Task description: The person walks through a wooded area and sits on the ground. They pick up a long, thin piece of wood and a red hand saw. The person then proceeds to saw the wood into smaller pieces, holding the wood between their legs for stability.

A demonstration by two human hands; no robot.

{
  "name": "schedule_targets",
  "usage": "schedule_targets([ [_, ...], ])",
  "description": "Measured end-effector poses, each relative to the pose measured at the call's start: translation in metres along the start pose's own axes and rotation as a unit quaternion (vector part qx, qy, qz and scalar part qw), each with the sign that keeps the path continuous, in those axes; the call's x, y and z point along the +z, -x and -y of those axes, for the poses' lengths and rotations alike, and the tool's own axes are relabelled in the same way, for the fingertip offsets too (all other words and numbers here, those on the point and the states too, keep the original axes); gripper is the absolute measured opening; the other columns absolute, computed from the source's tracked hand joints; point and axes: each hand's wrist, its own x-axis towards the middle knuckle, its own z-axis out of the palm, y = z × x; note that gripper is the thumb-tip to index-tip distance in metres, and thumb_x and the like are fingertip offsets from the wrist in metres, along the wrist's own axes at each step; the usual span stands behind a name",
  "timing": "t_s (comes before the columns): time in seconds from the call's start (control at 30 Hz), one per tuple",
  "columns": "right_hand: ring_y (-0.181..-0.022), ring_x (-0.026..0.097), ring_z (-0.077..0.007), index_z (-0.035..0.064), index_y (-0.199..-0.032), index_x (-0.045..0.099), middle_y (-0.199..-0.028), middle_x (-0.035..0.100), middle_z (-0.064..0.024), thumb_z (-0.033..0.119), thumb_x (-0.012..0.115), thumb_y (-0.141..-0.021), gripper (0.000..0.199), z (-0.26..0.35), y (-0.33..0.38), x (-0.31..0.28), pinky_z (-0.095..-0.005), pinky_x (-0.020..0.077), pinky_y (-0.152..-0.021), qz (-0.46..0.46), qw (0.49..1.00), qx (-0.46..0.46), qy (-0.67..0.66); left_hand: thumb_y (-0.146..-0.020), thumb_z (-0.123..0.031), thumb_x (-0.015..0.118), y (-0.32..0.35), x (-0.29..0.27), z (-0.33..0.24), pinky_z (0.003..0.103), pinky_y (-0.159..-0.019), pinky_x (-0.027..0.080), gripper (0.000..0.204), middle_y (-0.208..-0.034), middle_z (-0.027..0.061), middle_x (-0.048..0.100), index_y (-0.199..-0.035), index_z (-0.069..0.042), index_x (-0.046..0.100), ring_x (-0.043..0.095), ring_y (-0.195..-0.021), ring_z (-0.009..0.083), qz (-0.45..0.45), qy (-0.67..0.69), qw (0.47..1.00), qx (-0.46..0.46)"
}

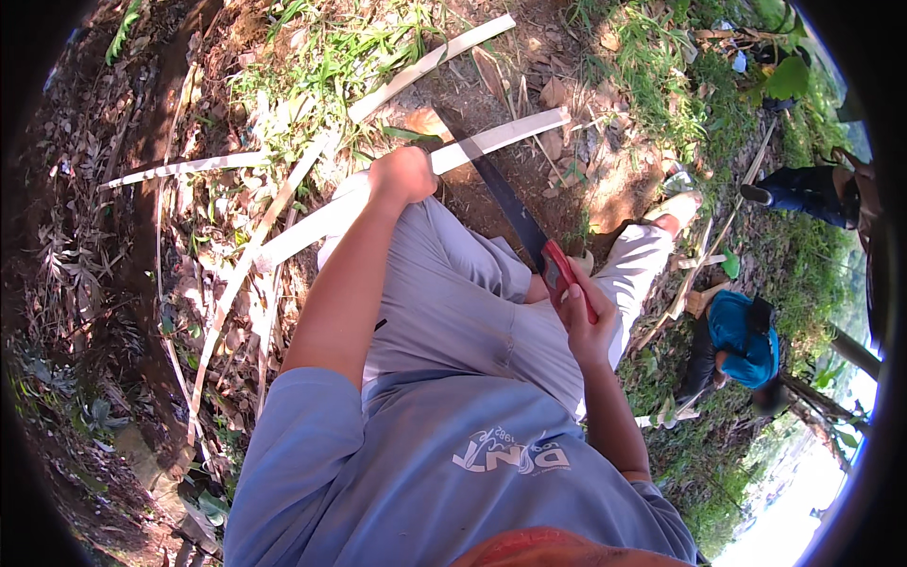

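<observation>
My right hand (588, 317) is closed around the red handle of a hand saw (510, 203). Its long dark blade narrows toward the tip and crosses a pale wooden slat (515, 132). Fine teeth are too small to make out. Beside my bent knee, my left hand (402, 177) forms a fist over the same slat, gripping it against my leg. The slat runs from the lower left to the upper right, passing under my fist. My legs, in light trousers (444, 293), are bent below it.
Another pale slat (430, 66) lies on the grass ahead, and a thin strip (184, 168) at the left. Dry leaves and twigs (94, 236) cover the left ground. A person in a blue-green shirt (742, 335) bends at the right; another person (812, 194) is farther off.
</observation>
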Motion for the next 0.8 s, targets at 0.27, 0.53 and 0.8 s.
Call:
schedule_targets([
  [0.27, -0.080, 0.063, -0.0067, -0.0007, -0.143, 0.065, -0.098, 0.075, -0.0073, 0.017, 0.060, -0.109, 0.039, 0.031, 0.004, -0.004, -0.0237, 0.0510, -0.076, 0.043, 0.997, -0.013, 0.058, -0.089, -0.029, 0.067, 0.012, -0.003, -0.012, 0.047, -0.095, 0.061, 0.034, -0.112, 0.0170, 0.079, -0.112, -0.008, 0.080, 0.076, -0.106, 0.0365, -0.031, -0.009, 0.999, 0.022],
  [0.53, -0.086, 0.063, -0.0068, -0.0025, -0.143, 0.065, -0.098, 0.074, -0.0055, 0.017, 0.062, -0.109, 0.039, 0.000, -0.059, 0.045, -0.0242, 0.0521, -0.079, 0.038, 0.996, 0.020, -0.081, -0.087, -0.035, 0.075, 0.017, -0.008, -0.010, 0.046, -0.095, 0.061, 0.038, -0.113, 0.0208, 0.078, -0.110, -0.004, 0.080, 0.076, -0.107, 0.0375, -0.037, 0.006, 0.999, -0.018],
  [0.8, -0.094, 0.069, -0.0135, 0.0035, -0.144, 0.065, -0.113, 0.079, -0.0155, 0.023, 0.064, -0.109, 0.041, 0.011, -0.056, 0.007, -0.0307, 0.0545, -0.087, 0.072, 0.997, -0.009, -0.009, -0.088, -0.034, 0.074, 0.018, -0.008, -0.016, 0.047, -0.092, 0.061, 0.034, -0.111, 0.0183, 0.079, -0.112, -0.011, 0.080, 0.075, -0.106, 0.0385, -0.061, -0.015, 0.998, -0.002],
])
